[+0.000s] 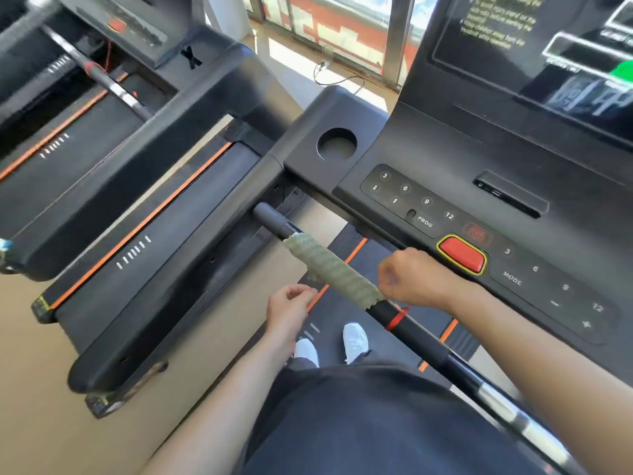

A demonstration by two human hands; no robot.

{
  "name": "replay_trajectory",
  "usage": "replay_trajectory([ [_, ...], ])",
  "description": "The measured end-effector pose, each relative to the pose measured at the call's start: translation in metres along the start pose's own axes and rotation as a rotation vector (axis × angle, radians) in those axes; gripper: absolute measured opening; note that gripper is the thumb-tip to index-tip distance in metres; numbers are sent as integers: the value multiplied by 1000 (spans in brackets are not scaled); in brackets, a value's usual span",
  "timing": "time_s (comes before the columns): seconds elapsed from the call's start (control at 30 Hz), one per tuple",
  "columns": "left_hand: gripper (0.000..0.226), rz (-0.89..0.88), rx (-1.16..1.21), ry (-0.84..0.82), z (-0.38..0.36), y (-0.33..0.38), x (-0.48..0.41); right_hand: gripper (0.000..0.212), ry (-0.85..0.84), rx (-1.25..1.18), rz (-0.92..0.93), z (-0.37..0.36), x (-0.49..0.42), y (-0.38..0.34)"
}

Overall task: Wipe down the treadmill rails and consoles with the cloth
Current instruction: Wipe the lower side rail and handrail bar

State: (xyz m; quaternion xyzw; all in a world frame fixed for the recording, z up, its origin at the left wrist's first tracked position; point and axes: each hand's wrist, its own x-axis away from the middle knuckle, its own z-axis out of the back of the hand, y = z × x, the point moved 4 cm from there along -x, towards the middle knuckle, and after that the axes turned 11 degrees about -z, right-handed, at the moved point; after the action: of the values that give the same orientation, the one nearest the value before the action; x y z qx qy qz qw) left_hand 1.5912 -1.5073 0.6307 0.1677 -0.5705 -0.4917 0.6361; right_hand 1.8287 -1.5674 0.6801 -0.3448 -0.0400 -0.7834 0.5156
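- Your right hand [411, 277] is curled into a fist at the near end of the green cloth [330, 269], and looks to be gripping that end against the handrail [421, 341].
- Your left hand [291, 305] hangs just beside the cloth with its fingers loosely bent, and holds nothing.
- The cloth is wrapped around the handrail's far stretch, just short of the bare tip.
- My read is that you are mid-wipe on this rail. Nothing shows which parts are already clean.
- The rail's near stretch, past the red ring [395, 318] to the chrome grip [496, 402], carries no cloth now.
- The console [445, 159], with its red stop button [461, 257], cup holder [337, 144] and screen [513, 36], likely still awaits you.
- The neighbouring treadmill [113, 186] on your left probably remains too.
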Motion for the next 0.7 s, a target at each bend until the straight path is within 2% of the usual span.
replay_trajectory([
  [0.1,21,144,470,-46,-29,9,0,11,102,-328,28,4,-7,-13],
  [0.13,26,153,565,-84,-39,13,0,22,61,-437,43,1,-11,-20],
  [0.23,27,138,665,-115,-58,19,3,48,-101,-598,76,-19,-24,-34],
  [0.33,35,136,644,-116,-66,15,8,51,-160,-669,101,-33,-22,-31],
  [0.4,38,135,634,-172,-70,10,15,53,-177,-664,109,-36,-16,-21],
  [0.53,35,197,576,-338,-83,1,37,62,-155,-503,115,-45,-2,5],
  [0.7,22,301,587,-411,-89,-2,45,72,-118,-316,89,-49,9,15],
])
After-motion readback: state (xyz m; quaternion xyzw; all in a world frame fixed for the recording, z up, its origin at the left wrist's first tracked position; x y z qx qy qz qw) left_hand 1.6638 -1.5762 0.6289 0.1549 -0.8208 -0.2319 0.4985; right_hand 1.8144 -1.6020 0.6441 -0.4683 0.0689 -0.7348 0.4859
